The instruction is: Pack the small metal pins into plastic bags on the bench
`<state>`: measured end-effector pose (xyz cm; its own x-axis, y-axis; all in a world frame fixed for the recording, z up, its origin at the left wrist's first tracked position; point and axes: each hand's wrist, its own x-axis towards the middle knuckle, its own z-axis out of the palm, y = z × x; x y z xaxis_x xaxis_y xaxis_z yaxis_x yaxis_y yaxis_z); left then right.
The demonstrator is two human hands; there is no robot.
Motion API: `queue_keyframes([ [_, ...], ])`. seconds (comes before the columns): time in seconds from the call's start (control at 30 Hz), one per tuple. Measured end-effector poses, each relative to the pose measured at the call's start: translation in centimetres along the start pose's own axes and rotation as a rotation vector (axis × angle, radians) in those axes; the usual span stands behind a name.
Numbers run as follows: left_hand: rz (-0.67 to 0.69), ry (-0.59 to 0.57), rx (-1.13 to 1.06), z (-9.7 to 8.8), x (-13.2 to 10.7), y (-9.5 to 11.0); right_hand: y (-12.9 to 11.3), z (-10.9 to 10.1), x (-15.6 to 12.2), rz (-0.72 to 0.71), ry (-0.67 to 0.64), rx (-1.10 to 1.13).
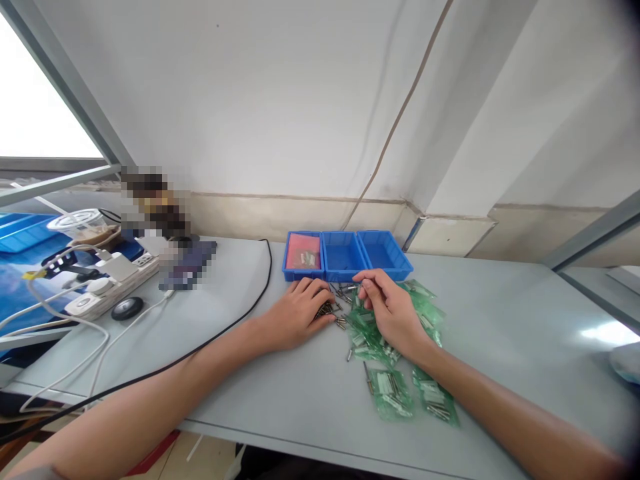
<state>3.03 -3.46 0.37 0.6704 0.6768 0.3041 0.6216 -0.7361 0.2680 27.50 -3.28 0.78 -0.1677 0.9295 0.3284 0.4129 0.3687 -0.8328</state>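
My left hand [299,312] lies on the grey table [500,333] with its fingers curled over a small heap of loose metal pins [336,308]. My right hand [390,308] rests beside it, fingertips pinched together over the same pins; what they hold is too small to make out. Under and around my right hand lie several green plastic bags of pins [395,390]. Just beyond both hands stands a row of three blue bins [345,255]; the left bin holds a pink sheet and a small bag.
A black cable [235,320] runs across the table on the left. Further left are a white power strip [113,283] with plugs and white cords, a black round object [127,308] and a plastic cup. The wall stands close behind the bins.
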Motion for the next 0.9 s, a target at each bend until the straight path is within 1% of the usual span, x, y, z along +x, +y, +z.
queue_keyframes([
  [0.23, -0.002, -0.003, 0.002, 0.07, 0.03, -0.11, -0.41, -0.17, -0.23, 0.022, -0.002, -0.007],
  [0.43, -0.004, 0.000, 0.000, 0.01, 0.07, -0.06, 0.00, -0.20, -0.04, -0.083, 0.047, -0.074],
  [0.6, 0.002, 0.008, -0.001, 0.04, 0.03, -0.07, 0.38, -0.16, 0.14, -0.105, 0.043, -0.077],
  [0.77, -0.002, 0.004, -0.002, 0.04, -0.01, -0.11, 0.56, -0.06, 0.18, -0.093, 0.054, -0.071],
  [0.9, -0.009, 0.001, -0.005, -0.05, 0.04, -0.02, 0.55, 0.03, 0.15, -0.031, 0.043, -0.019],
])
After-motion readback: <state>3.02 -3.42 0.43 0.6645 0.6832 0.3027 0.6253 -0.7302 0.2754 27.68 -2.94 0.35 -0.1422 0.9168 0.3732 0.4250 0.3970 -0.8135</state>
